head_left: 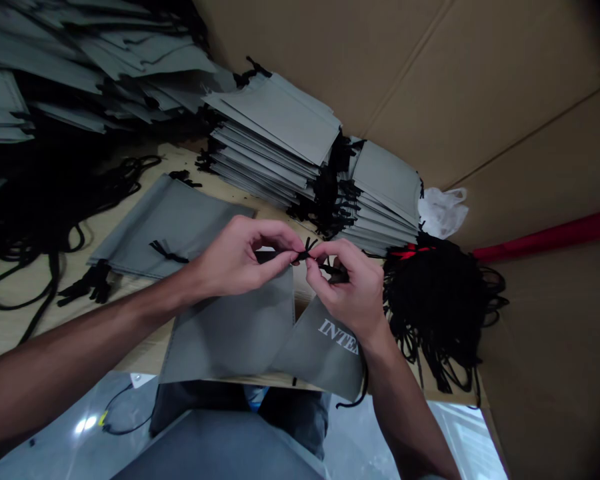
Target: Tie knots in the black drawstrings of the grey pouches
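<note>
Left hand (pixel 240 257) and right hand (pixel 353 287) both pinched on a black drawstring (pixel 305 253) just above the top edge of a grey pouch (pixel 230 333), the pouch overhanging the table (pixel 10 327) edge at 6 o'clock. Hemmed in at 12 by stacked grey pouches (pixel 280 133), at 3 by a black cord bundle (pixel 440 293). Open tabletop only at 9, past another flat pouch (pixel 165 227).

Both arms reach in from the bottom and meet in the middle. The left hand (pixel 237 257) has its fingers curled, with thumb and first finger pinched tight together. The right hand (pixel 353 283) sits just beside it, fingers bent, thumb and fingertips pinched too. The two hands' fingertips almost touch. Both wrists are bare.
</note>
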The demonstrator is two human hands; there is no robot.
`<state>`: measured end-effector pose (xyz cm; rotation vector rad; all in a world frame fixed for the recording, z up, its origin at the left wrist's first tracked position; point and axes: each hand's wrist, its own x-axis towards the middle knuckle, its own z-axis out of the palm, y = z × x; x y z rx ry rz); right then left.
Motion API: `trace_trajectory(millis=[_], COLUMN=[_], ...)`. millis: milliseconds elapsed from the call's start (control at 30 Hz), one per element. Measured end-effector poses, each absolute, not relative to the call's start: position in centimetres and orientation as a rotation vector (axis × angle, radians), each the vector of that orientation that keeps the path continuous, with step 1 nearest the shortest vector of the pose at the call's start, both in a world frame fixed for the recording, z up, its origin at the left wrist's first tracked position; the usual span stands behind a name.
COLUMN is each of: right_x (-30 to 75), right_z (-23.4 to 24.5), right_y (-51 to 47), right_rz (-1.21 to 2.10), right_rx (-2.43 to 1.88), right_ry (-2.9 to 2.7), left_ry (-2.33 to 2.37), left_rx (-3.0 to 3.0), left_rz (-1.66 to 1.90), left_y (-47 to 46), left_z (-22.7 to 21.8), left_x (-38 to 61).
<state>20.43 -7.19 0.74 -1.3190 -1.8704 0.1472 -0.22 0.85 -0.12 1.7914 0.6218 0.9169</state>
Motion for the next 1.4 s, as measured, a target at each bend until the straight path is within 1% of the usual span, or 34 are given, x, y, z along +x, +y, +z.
trace_trajectory(millis=[200, 300, 433, 600, 667, 933, 1067, 1300, 1400], right_x=[20.4, 20.4, 20.4, 20.1, 20.0, 20.1, 20.2, 19.9, 20.0], right_z=[0.9, 1.0, 1.1, 0.3, 0.0, 0.5, 0.6, 0.6, 0.5], right_y=[-7.4, -7.4, -7.4, -7.3, -7.3, -7.3, -7.4, -7.5, -7.4], right_rz=[0.305, 0.337, 0.248, 0.066, 0.023, 0.046, 0.072, 0.079, 0.117], right_rx=[-1.347, -1.34, -1.307, -1.199, -1.187, -1.229, -1.237, -1.282, -1.289], right_ry=[-1.801, -1.795, -1.887, -1.993, -2.008, -1.953, -1.964, -1.89, -1.879], left_ry=[0.576, 0.558, 0.481, 0.228, 0.182, 0.275, 0.217, 0.234, 0.259], left_rx=[1.814, 1.989, 2.299, 2.627, 2.692, 2.673, 2.746, 2.856, 2.881], left_rz=[0.903, 0.952, 0.981, 1.198, 1.207, 1.231, 1.246, 1.455, 1.436], left_y=[1.0, 1.0, 1.0, 1.3, 1.5, 1.2, 1.3, 0.8, 0.7], left_z=[0.1, 0.4, 0.3, -0.9, -1.1, -1.0, -1.4, -1.7, -1.6], left_x=[-0.4, -0.7, -1.0, -0.9, -0.9, -0.9, -1.0, -0.7, -0.7])
